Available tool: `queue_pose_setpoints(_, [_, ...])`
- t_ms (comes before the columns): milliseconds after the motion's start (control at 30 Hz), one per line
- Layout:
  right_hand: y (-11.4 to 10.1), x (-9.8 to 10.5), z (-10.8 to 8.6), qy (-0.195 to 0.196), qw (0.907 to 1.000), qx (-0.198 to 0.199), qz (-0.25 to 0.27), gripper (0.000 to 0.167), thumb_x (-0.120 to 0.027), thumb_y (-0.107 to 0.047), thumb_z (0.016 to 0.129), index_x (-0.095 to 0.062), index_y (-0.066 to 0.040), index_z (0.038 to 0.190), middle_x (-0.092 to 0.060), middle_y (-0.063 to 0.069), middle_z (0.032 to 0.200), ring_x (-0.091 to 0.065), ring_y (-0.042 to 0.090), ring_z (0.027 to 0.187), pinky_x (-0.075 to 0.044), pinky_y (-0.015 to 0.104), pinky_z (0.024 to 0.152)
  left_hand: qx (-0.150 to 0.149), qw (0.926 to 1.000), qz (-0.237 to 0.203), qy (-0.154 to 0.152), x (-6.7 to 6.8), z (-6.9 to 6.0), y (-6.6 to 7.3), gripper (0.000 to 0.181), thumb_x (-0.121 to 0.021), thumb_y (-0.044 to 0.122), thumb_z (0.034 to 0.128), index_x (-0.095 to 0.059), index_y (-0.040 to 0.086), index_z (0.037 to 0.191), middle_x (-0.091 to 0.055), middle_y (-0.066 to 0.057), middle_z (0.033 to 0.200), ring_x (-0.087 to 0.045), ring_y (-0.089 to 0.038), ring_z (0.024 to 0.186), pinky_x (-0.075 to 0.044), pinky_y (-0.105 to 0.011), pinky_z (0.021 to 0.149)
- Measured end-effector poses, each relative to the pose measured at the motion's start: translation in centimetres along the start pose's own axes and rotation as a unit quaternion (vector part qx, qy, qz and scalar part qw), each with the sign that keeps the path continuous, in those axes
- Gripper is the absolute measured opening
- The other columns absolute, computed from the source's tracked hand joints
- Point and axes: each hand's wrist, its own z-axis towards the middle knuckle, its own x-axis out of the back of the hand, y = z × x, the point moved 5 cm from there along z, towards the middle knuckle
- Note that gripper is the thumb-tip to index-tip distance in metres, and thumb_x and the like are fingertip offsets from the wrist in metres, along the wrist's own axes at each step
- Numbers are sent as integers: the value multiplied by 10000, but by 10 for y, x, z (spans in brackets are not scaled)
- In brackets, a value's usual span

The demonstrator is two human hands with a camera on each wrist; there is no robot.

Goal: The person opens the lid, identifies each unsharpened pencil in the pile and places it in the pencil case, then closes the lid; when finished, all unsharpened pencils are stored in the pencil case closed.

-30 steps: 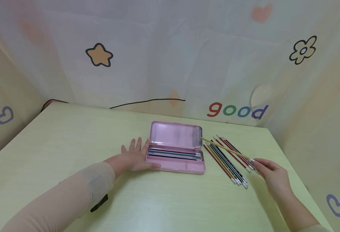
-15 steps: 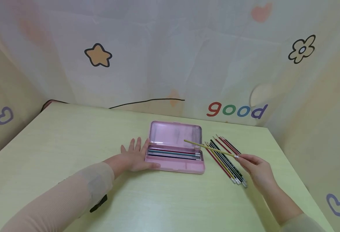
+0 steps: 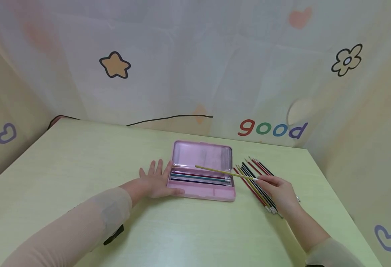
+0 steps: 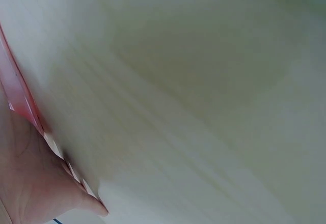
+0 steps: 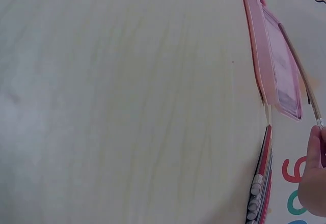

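Note:
A pink pencil case [image 3: 224, 193] lies open on the table, its lid folded back, with several pencils [image 3: 200, 177] in its rear compartment. The left hand [image 3: 157, 184] rests spread at the case's left end, its thumb on the front corner. Between thumb and fingers the right hand [image 3: 282, 193] pinches a yellow pencil [image 3: 222, 171] by its eraser end; the pencil's other end is over the case. In the right wrist view this pencil [image 5: 300, 71] is held above the case [image 5: 262, 56]. Red, black and yellow pencils [image 3: 253, 187] lie in a loose pile under and beside the right hand.
The pale table [image 3: 195, 233] runs back to a printed curtain [image 3: 195, 74] with a star, a flower and the word "good". More curtain hangs at both sides. A black strap shows at the left sleeve [image 3: 82, 222].
Holding the yellow pencil, the right hand has moved left from beyond the loose pile, bringing the pencil's far end over the case. The left hand has stayed in place.

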Motion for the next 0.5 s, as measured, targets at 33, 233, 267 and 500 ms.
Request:
queue_pose_setpoints(33, [0,-2,1,8,10000,-21,-53,377,-716,-237,829,-644,-14,1124,-591,-40,975,-579,47,874,-480,183,811,-20,10000,-30,32,0,0,0,1207,-284,920,644,125,160,1487,108,-189,1533,139,-391,1377,37,-683,1000])
queue_pose_setpoints(233, [-2,-14,6,-44,9974,-8,-726,401,-703,-281,839,-632,-25,1139,-604,-10,1007,-568,103,904,-485,208,813,-75,9999,-53,116,3,-8,3,1159,-348,860,709,65,118,1498,54,-230,1529,93,-430,1374,16,-699,990])
queue_pose_setpoints(267, [-2,-16,7,-32,9963,23,-860,395,-705,-292,837,-640,-33,1128,-609,-11,1005,-563,109,902,-485,205,799,-71,9999,-32,116,3,-9,3,1157,-347,861,709,68,124,1499,54,-228,1530,95,-429,1374,16,-698,991])
queue_pose_setpoints(500, [-2,-28,15,111,9931,57,-1167,382,-755,-326,780,-691,-71,1058,-641,-19,984,-546,115,851,-478,197,700,-57,9998,-52,177,0,2,0,1201,-306,912,649,102,163,1494,86,-208,1532,124,-417,1373,24,-700,987])
